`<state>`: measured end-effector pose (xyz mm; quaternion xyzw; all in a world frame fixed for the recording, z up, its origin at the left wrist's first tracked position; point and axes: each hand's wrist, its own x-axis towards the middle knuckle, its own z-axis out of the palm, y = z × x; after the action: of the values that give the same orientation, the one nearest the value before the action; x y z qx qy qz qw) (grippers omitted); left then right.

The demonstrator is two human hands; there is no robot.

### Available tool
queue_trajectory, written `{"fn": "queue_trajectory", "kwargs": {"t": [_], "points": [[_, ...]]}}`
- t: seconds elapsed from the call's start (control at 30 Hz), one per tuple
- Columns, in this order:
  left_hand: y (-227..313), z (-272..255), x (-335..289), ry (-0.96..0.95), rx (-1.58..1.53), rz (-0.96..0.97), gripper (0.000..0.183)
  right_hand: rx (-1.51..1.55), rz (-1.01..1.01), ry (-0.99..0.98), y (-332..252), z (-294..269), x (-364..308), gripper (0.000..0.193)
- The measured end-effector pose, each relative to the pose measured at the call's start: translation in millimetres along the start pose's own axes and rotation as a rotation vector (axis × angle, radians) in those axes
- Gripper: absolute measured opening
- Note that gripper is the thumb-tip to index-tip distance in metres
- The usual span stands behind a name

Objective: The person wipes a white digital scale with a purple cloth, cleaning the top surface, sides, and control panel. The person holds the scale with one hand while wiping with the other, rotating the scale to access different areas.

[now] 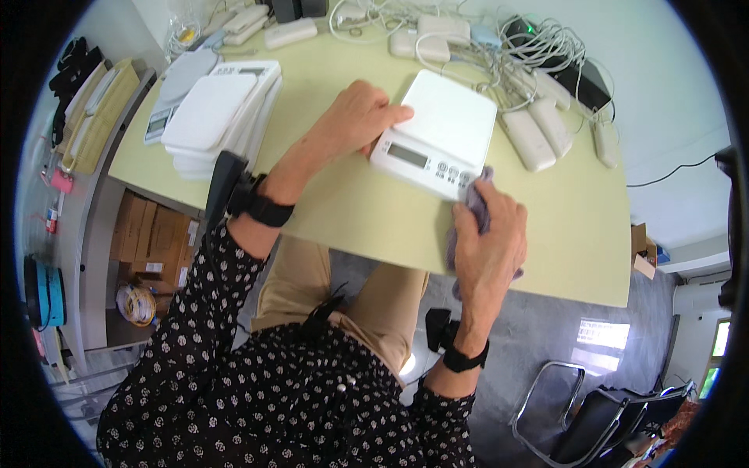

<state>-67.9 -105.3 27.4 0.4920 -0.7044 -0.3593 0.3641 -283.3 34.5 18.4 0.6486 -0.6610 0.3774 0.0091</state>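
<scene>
A white digital kitchen scale [449, 117] lies tilted on the pale yellow table, its small grey display and buttons along the edge nearer me. My left hand [355, 117] grips the scale's left edge, thumb on top of the platform and the other fingers partly hidden at the side. Bunched in my right hand [493, 242] is a greyish-purple cloth [479, 214], pressed against the scale's near right corner. Part of the cloth hangs out below the palm. Black straps with dark devices sit on both wrists.
Several white scales [211, 113] are stacked at the table's left. Tangled white cables [538, 47] and white power-adapter-like blocks [527, 140] crowd the back and right. The table [343, 210] ends just before my body. A black chair [593, 425] stands at lower right; cardboard boxes [160, 234] sit under the left side.
</scene>
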Motion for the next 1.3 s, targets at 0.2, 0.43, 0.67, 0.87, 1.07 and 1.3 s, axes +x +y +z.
{"fn": "queue_trajectory", "kwargs": {"t": [0.2, 0.43, 0.67, 0.87, 1.07, 1.3], "points": [[-1.0, -5.3, 9.3, 0.015, 0.404, 0.016, 0.043, -0.068, -0.008, -0.033, -1.9, 3.3, 1.9, 0.049], [-16.3, 17.3, 38.1, 0.078, 0.096, 0.267, 0.069, -0.114, 0.002, -0.072, -7.1, 3.8, 2.5, 0.053], [-20.8, 13.3, 53.6, -0.106, -0.017, 0.133, 0.074, -0.094, -0.011, -0.041, 0.9, 7.4, 0.9, 0.051], [-23.4, 9.1, 45.9, 0.078, -0.029, 0.164, 0.039, 0.262, -0.068, 0.191, 16.5, 9.2, -4.2, 0.050], [3.9, 0.2, 37.5, -0.061, -0.248, -0.184, 0.026, 0.951, 0.279, 0.259, 18.2, 1.4, 0.6, 0.036], [14.5, 1.2, 31.7, -0.079, -0.242, -0.210, 0.028, 1.140, 0.322, 0.289, 11.0, -4.0, 9.7, 0.033]]}}
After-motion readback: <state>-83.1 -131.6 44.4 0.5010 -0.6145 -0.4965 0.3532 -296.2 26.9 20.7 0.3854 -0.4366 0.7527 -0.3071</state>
